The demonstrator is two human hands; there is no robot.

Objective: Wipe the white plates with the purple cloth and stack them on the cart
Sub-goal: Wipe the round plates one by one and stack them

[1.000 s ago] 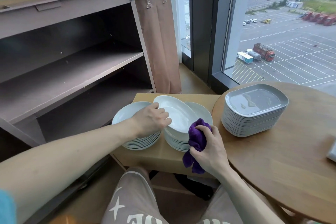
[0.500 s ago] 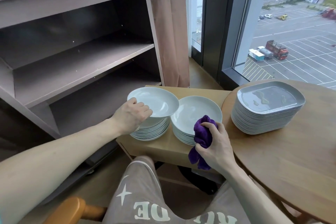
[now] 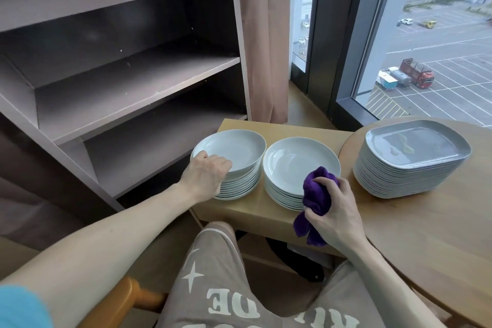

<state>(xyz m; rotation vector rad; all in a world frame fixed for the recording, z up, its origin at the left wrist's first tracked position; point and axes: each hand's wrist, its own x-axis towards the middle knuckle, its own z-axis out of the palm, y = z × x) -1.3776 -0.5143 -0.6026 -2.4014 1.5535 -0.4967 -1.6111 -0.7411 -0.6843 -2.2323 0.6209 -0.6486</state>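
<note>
Two stacks of round white plates stand side by side on a small wooden side table (image 3: 255, 210). My left hand (image 3: 206, 177) grips the near rim of the top plate (image 3: 234, 148) of the left stack (image 3: 239, 186); that plate rests slightly tilted on the pile. The right stack (image 3: 292, 165) lies just right of it. My right hand (image 3: 335, 210) is closed on the bunched purple cloth (image 3: 316, 194) at the near right edge of the right stack. The brown cart (image 3: 127, 82) with open shelves stands at the left.
A pile of grey rounded-rectangular plates (image 3: 410, 162) sits on the round wooden table (image 3: 431, 234) at the right. A brown curtain (image 3: 263, 48) hangs beside the cart, with a window behind it. My knees and a wooden chair arm (image 3: 125, 298) are below.
My left hand carried a white plate from over the right stack leftward and set it down on the left stack. The right hand with the cloth stayed at the right stack.
</note>
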